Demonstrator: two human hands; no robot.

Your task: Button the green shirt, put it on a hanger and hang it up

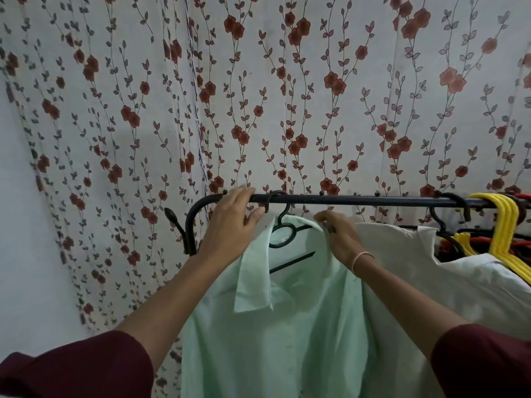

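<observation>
Hanging from a slim black hanger (283, 237) with a round loop below its hook, the pale mint-green shirt (301, 326) falls in soft, slightly sheer folds. Its pointed collar flaps outward on the left, and a faint line of small buttons runs down the front. The hanger's hook reaches up to a thin black metal rail (359, 200) with small knobs along its top and a curved end.

The left hand (232, 219) lies over the rail beside the hook, fingers fairly straight across the bar, thumb touching the collar's edge; it grips nothing. The right hand (340, 235) rests on the shirt's other shoulder, its fingers curled and pinching the cloth near the collar. A thin pink band (362, 257) circles that wrist, and dark maroon sleeves (86, 369) cover both upper arms.

Just beside the shirt hangs a matte white garment (402, 268). Glossy yellow plastic hangers (502, 222) crowd the rail's far right. Behind everything hangs a white curtain (258, 96) printed with red flowers and grey vines.
</observation>
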